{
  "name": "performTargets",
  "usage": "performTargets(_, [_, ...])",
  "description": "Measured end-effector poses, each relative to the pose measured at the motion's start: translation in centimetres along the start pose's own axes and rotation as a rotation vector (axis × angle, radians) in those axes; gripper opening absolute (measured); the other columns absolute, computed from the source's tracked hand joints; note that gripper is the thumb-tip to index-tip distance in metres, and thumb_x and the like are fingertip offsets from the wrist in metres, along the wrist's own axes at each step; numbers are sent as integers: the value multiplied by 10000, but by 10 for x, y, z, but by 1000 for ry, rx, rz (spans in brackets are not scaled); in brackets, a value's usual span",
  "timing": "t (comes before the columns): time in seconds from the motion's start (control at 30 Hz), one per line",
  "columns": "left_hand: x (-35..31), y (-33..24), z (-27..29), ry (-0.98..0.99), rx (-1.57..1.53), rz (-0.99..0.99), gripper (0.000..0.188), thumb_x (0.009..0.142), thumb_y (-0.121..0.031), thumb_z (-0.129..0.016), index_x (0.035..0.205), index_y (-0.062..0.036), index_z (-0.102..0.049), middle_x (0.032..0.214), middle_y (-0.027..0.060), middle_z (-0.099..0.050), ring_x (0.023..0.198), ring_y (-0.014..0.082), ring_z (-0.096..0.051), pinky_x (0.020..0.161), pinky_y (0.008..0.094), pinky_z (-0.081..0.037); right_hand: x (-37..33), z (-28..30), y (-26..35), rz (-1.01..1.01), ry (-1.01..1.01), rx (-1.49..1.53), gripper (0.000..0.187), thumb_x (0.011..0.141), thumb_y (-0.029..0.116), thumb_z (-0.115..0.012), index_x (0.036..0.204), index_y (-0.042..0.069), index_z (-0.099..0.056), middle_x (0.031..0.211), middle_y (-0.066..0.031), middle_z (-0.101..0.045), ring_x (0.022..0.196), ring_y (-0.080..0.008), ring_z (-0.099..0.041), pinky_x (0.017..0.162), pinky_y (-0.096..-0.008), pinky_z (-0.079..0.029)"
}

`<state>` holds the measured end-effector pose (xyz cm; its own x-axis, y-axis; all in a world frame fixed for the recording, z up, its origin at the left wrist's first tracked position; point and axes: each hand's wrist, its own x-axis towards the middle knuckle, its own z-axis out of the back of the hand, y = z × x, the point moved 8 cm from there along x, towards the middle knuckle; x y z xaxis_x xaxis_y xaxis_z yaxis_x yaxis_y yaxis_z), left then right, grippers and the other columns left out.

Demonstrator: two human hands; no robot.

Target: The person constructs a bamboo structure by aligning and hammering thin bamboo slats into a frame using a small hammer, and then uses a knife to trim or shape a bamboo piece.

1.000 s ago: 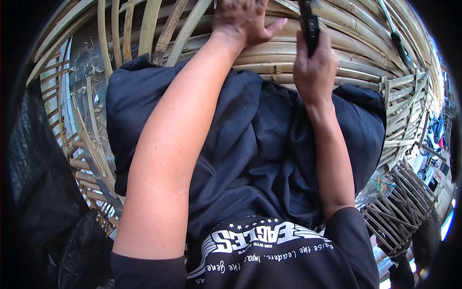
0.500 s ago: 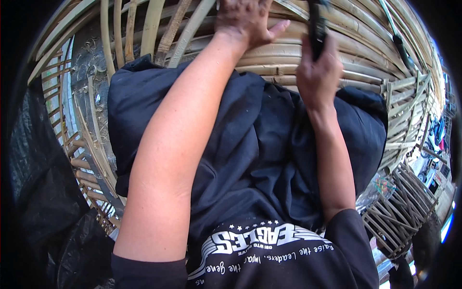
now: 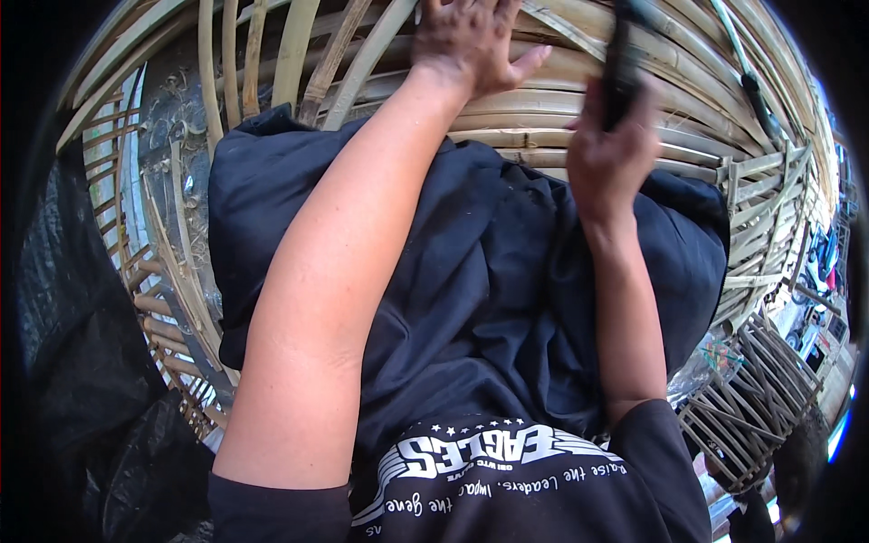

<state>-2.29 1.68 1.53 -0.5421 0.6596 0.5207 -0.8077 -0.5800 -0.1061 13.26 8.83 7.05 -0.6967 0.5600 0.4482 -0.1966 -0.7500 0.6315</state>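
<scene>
My left hand lies stretched out on the pale bamboo strips, its thumb pointing right; the fingertips run out of the top of the picture. To its right, my right hand is wrapped round a dark, long-handled tool, raised in front of the strips. Motion smears the tool and its upper end nears the picture's edge, so its kind does not show. Over my lap spreads dark cloth, between my forearms and below the strips.
Upright bamboo slats stand at the upper left. A thin tool with a dark grip rests on the strips at the right, near a woven bamboo edge. A slatted bamboo crate is at the lower right; black plastic sheeting hangs left.
My right hand and the dark tool have shifted a little to the right. My left hand has stayed almost in place on the bamboo.
</scene>
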Motion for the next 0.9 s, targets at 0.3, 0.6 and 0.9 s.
performTargets(0.3, [8, 3, -1, -57, -28, -8, 1038, 821, -680, -574, 1585, -41, -285, 1672, 141, -256, 1552, 250, -221, 1224, 664, -17, 7, 2, -4, 114, -153, 5, 315, 967, 169, -702, 1181, 32, -516, 836, -238, -677, 747, -476, -681, 607, -482, -531])
performTargets(0.6, [-1, 0, -1, 25, 29, -11, 1049, 851, -720, -513, 1600, -35, -248, 1689, 141, -211, 1561, 246, -202, 1238, 641, -11, 1, -28, -8, 90, 176, -286, 291, 1024, 257, -633, 1110, 8, -509, 722, -242, -647, 643, -420, -690, 535, -452, -497])
performTargets(0.9, [1, 1, -3, 86, 20, 19, 1000, 877, -695, -487, 1608, -57, -243, 1690, 118, -223, 1552, 232, -230, 1235, 637, 16, 5, -16, -10, 48, 68, -71, 273, 976, 141, -683, 1160, 26, -518, 786, -224, -668, 743, -464, -683, 620, -467, -512])
